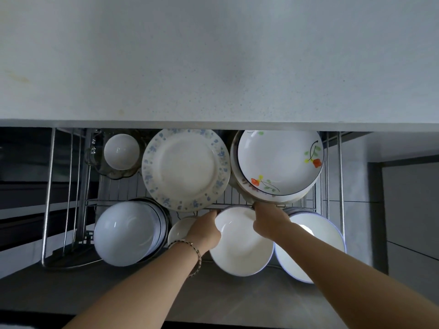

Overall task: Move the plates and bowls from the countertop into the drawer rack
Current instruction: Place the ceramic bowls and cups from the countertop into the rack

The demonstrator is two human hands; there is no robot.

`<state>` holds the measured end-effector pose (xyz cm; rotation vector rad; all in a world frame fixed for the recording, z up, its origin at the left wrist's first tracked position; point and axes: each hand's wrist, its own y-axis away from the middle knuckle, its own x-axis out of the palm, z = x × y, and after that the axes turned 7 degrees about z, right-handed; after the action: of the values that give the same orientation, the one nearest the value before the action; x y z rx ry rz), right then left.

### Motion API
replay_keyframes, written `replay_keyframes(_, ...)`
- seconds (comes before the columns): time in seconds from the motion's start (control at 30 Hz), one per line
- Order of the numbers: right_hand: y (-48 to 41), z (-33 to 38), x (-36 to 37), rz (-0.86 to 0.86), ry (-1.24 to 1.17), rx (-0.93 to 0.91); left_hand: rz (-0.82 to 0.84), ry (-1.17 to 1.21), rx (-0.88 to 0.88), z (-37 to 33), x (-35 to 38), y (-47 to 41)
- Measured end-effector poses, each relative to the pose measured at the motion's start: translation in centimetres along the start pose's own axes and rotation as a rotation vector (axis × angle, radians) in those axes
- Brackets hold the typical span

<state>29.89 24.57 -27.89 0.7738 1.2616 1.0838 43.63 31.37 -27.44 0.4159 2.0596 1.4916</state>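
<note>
bowl rim: we clasp it with left hand at ten o'clock, right hand at one.

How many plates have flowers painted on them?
2. The round white plate with a blue floral rim lies back centre in the wire drawer rack; the white plate with orange flowers tops the back-right stack, which may hide more.

No legible text, brand, number or sign in view. Only candidate: faint dark markings on clear glass vessel at back left corner of drawer rack, too blurred to read.
</note>
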Motion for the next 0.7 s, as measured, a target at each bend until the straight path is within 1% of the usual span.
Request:
replay_keyframes(0.17, -0.3, 0.1, -0.4, 0.018, 0.024, -0.049, -0.026, 0.000, 0.003, 0.0, 0.3, 0.0)
replay_keyframes(0.33, -0.2, 0.0, -0.9, 0.016, 0.092, -0.088, -0.007, 0.016, 0.021, 0.3, 0.1, 0.0)
replay_keyframes(0.47, -0.3, 0.2, -0.7, -0.004, 0.122, -0.065, -0.008, 0.013, 0.045, 0.3, 0.0, -0.3)
replay_keyframes(0.6, 0.1, 0.7, -0.7, -0.011, 0.179, -0.017, 0.003, -0.038, 0.061, 0.5, 0.0, -0.2)
replay_keyframes(0.7, 1.2, 0.8, -0.5, -0.074, 0.259, 0.010, -0.005, -0.061, 0.064, 1.0, -0.1, 0.6)
